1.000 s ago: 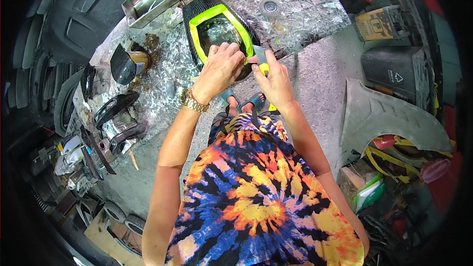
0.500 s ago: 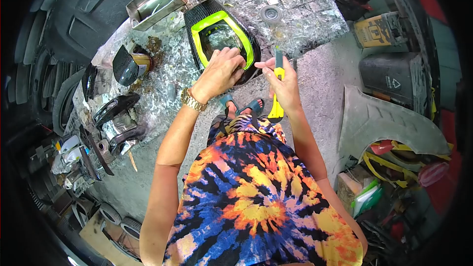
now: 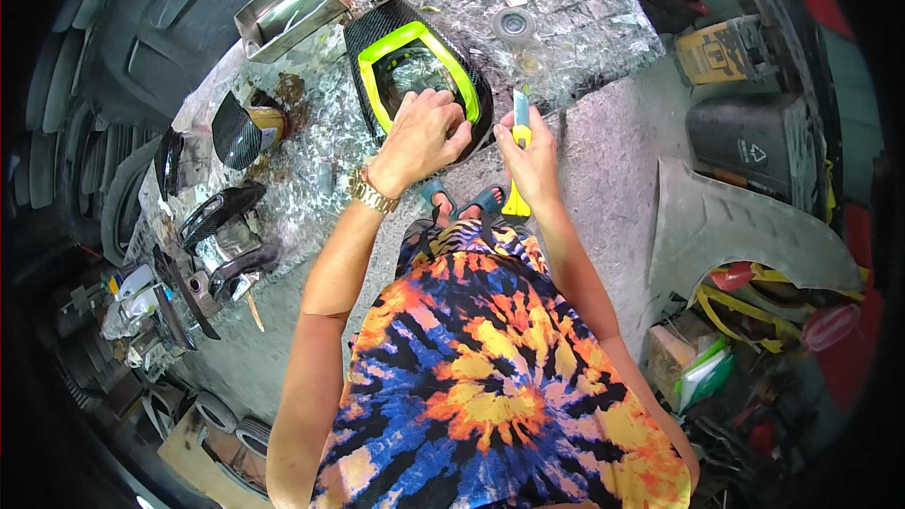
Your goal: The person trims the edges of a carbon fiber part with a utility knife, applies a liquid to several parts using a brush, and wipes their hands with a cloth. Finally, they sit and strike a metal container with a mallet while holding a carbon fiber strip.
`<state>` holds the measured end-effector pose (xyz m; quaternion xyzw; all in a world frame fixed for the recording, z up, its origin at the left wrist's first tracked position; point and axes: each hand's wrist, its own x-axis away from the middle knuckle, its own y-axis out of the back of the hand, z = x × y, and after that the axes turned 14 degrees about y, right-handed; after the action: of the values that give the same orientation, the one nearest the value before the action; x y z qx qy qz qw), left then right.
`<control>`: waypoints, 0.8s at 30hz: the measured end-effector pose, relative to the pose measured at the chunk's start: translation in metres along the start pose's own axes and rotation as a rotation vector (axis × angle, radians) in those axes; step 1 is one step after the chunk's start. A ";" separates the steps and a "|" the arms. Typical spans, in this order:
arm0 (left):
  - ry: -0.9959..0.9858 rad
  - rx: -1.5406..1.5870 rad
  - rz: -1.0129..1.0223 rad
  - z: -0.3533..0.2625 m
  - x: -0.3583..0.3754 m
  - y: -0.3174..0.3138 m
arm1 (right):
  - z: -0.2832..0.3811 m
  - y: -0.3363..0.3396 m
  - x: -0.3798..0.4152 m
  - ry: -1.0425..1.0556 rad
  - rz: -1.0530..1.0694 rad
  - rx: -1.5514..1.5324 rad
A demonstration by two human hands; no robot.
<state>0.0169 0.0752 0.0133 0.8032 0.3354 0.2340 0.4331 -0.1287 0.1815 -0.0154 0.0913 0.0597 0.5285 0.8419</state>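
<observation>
A black carbon-weave part (image 3: 377,26) with a bright yellow-green inner frame (image 3: 371,85) lies on the worktable. My left hand (image 3: 421,139), with a watch at the wrist, rests on the near end of this frame, its fingers curled over the edge; what they grip there is hidden. To the right, my right hand (image 3: 533,162) is wrapped round a yellow utility knife (image 3: 516,202). The knife's wide blade points up and away from me, just right of the part and apart from it.
Around the worktable (image 3: 330,113) lie a metal tray (image 3: 292,14), a can (image 3: 268,123), a round dark disc (image 3: 514,25) and several glossy black pieces (image 3: 222,212). A grey fender (image 3: 716,226), a black bin (image 3: 754,146) and a cardboard box (image 3: 712,52) stand at the right.
My right hand has shifted slightly left and turned, and the knife blade has come closer to the part. Its fingers have closed more round the handle. My left hand stays on the frame.
</observation>
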 end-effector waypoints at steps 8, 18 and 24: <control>0.004 -0.159 -0.217 -0.012 -0.008 -0.016 | -0.006 0.013 0.001 -0.046 -0.079 -0.116; 0.099 -0.117 -0.105 -0.012 -0.011 -0.007 | -0.008 0.037 0.017 -0.099 -0.126 -0.126; 0.221 0.219 -0.061 0.002 -0.008 0.021 | -0.006 0.055 0.021 -0.074 -0.134 -0.196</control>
<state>0.0199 0.0605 0.0295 0.8046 0.4286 0.2696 0.3102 -0.1691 0.2242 -0.0098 0.0239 -0.0171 0.4705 0.8819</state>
